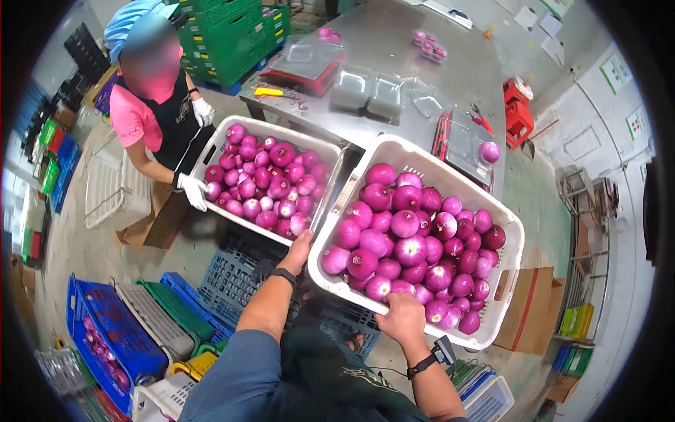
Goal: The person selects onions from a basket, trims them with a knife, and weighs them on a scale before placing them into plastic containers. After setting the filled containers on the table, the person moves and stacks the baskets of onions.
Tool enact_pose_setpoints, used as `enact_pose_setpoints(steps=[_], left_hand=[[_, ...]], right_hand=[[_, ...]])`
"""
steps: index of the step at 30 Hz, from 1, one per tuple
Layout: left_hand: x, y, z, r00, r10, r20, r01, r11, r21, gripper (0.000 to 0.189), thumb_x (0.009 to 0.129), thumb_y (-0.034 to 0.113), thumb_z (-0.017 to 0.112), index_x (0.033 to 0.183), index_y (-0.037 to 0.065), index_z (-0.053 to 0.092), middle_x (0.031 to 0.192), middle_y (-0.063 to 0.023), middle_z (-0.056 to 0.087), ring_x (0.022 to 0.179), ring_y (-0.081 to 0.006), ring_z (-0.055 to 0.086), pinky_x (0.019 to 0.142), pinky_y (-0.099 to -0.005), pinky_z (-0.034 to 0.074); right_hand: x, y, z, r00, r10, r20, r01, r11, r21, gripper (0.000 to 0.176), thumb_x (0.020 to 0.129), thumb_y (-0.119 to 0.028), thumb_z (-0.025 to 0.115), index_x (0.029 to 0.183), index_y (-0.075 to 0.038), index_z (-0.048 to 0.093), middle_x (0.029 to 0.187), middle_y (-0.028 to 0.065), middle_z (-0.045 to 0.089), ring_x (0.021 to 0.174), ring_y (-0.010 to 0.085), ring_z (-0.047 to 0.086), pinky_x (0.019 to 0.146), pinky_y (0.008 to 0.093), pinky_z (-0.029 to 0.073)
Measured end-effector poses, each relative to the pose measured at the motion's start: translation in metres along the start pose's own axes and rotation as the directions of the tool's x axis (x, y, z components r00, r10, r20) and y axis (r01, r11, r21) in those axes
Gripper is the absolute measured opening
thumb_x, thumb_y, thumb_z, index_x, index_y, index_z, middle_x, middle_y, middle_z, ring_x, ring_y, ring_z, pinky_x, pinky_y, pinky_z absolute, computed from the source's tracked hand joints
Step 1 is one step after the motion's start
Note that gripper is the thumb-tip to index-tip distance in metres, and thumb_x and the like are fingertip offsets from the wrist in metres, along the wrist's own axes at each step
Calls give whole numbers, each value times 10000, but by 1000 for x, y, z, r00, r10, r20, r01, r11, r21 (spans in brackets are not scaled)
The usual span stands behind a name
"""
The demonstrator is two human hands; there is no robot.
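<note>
A white plastic crate (515, 246) of peeled red onions (411, 248) stands in front of me at the right, its far side by the metal table. My right hand (404, 318) grips its near rim, thumb over the edge. A second white crate (242, 231) of smaller red onions (261, 176) stands to the left. My left hand (299, 252) is closed at the narrow gap where the two crates meet, its fingers partly hidden; I cannot tell which crate it bears on. A co-worker's gloved hand (192, 190) touches the left crate's far end.
On the steel table (380, 42) are clear plastic trays (369, 91), a yellow-handled knife (269, 92), two red scales and a single onion (489, 152). Green crates (225, 42) are stacked behind. Blue crates (105, 330) stand lower left, a cardboard box (531, 309) right.
</note>
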State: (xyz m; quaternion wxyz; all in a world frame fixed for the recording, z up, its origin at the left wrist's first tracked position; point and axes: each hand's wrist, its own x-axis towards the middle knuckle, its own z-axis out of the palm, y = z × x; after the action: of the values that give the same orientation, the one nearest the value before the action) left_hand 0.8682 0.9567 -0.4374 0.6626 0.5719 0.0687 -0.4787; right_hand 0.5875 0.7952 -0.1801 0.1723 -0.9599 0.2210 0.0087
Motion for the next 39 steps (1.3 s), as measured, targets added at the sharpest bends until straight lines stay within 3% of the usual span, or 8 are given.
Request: enact_pose_setpoints(steps=[3,8,11,12,15,20,29,39], left_hand=[[-4,-17,-20,997,-82,8,82,993,-88,528,1088,406,414,1434,29,543,1264,-127,678,1152,-209,630,984,-349,480],[-98,-24,-14,916,274,-292,-100,864,494,525,1069,426,475,1142,-41,703,1145,-120,732,1047,-249,661,942,-401,489],[-176,-30,-13,938,-239,-252,279,950,139,441,1041,383,545,1034,-20,725,1011,-133,732,843,-206,695,721,-357,544],[-192,-59,-28,984,-44,-171,112,904,412,525,1009,469,549,951,-20,732,862,-148,721,747,-239,696,662,-391,537],[-187,-162,-96,939,-279,-200,333,596,731,725,914,646,537,948,-51,732,775,-198,700,710,-321,709,641,-430,532],[-258,-149,-62,902,-248,-353,409,753,516,484,913,461,653,899,-22,675,755,-115,659,605,-256,629,547,-412,499],[-263,-188,-9,925,-214,-315,336,849,407,422,882,409,716,889,-10,669,775,-122,680,632,-244,657,512,-394,460],[-352,-99,198,989,71,132,-139,767,627,241,916,214,725,1026,1,703,935,-106,754,900,-154,726,822,-326,567]], right_hand=[[0,-1,0,1000,-7,19,7,1000,-10,340,647,-271,846,859,-63,682,827,121,664,805,338,675,723,456,549],[-3,0,2,999,-13,48,14,1000,-28,330,670,-292,841,828,-61,667,847,120,673,854,337,674,739,466,545],[-5,-1,1,999,-13,50,13,1000,-1,275,691,-270,815,843,-72,699,855,127,673,865,343,676,766,473,540],[-3,-3,0,999,-34,35,34,999,5,275,691,-270,815,843,-72,699,855,127,673,865,343,676,766,473,540],[-12,1,-1,987,-131,-97,137,989,49,324,705,-269,802,920,-60,680,911,144,656,925,357,635,825,474,511],[-62,-14,-42,872,-301,-386,420,866,272,416,670,-187,839,1007,-48,639,899,125,610,850,333,609,774,435,477],[-244,87,44,933,178,314,-359,372,856,382,848,-123,842,1138,32,648,923,25,659,742,50,582,707,229,525],[-349,118,4,867,374,330,-457,328,827,377,828,-126,842,1123,36,673,933,37,687,810,86,622,770,243,538]])
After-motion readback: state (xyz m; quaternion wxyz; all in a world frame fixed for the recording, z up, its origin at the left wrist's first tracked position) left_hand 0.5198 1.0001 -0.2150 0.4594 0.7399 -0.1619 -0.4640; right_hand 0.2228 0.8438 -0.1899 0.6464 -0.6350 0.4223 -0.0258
